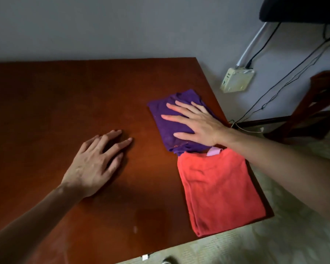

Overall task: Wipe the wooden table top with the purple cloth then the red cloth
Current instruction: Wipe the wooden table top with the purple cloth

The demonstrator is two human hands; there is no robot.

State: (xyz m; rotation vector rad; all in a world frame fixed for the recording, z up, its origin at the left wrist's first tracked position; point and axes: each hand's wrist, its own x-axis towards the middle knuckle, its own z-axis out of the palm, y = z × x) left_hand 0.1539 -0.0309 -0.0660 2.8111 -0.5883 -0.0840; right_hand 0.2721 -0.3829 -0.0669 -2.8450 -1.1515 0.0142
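Your left hand point(95, 161) lies flat and open on the wooden table top point(46, 111). Beside the red cloth point(219, 191), your right hand point(196, 124) presses with spread fingers on the purple cloth point(171, 121), gripping nothing.

2 cloths point(181, 121) on table point(65, 92) (right edge), touching, one behind the other point(217, 191)

table point(46, 92) cut off left – right hand point(196, 126) hiding purple cloth point(166, 126)

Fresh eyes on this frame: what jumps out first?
The red cloth, folded at the table's near right corner, stands out brightest. Just beyond it, the right hand lies flat on the purple cloth, fingers spread. The left hand rests on bare wood.
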